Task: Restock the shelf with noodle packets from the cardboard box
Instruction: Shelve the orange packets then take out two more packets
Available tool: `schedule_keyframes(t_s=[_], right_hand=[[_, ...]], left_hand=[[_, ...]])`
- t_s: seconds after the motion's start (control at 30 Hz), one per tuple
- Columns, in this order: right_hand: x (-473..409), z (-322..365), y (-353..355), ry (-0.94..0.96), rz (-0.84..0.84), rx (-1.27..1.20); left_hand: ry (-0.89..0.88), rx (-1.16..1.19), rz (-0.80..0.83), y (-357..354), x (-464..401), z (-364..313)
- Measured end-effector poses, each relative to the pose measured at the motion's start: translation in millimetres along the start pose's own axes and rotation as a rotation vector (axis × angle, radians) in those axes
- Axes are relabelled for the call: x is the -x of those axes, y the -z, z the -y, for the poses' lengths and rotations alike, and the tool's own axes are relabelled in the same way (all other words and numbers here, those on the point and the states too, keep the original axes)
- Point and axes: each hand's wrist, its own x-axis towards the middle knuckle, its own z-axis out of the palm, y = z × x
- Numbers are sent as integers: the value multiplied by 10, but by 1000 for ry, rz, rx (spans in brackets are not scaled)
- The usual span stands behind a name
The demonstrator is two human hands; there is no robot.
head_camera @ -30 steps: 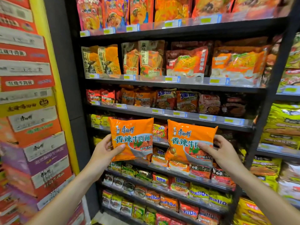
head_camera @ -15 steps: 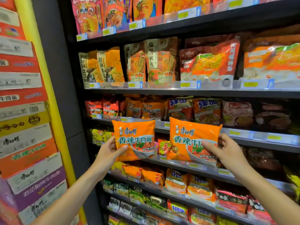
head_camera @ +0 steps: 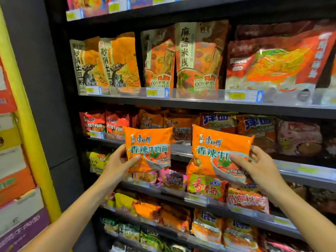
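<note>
I hold two orange noodle packets upright in front of a dark store shelf (head_camera: 200,103). My left hand (head_camera: 116,164) grips the left noodle packet (head_camera: 148,148) by its lower left edge. My right hand (head_camera: 258,166) grips the right noodle packet (head_camera: 218,151) by its lower right side, thumb across its front. Both packets hover just before the shelf row that holds matching orange packets (head_camera: 174,124) and red ones (head_camera: 101,120). The cardboard box is out of view.
Tall pouches (head_camera: 198,55) fill the shelf above; smaller packets (head_camera: 207,188) fill the rows below. Clear price-label rails (head_camera: 156,92) line each shelf edge. Stacked cartons (head_camera: 16,179) and a yellow post (head_camera: 31,135) stand at the left.
Both hands have risen with their packets and come closer to the shelf, from the lower row up to the row of matching orange packets. The view has closed in.
</note>
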Motion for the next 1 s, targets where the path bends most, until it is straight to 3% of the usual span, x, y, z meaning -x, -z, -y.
schedule_keyframes(t_s=[0.5, 0.83, 1.0], right_hand=[[-442, -37, -1001, -63, -220, 23], [-527, 53, -975, -54, -275, 57], [-694, 80, -909, -16, -267, 96]], left_hand=[[-200, -69, 48, 366, -1654, 312], [-211, -249, 171, 254, -2063, 663], [-227, -455, 172, 193, -2118, 657]])
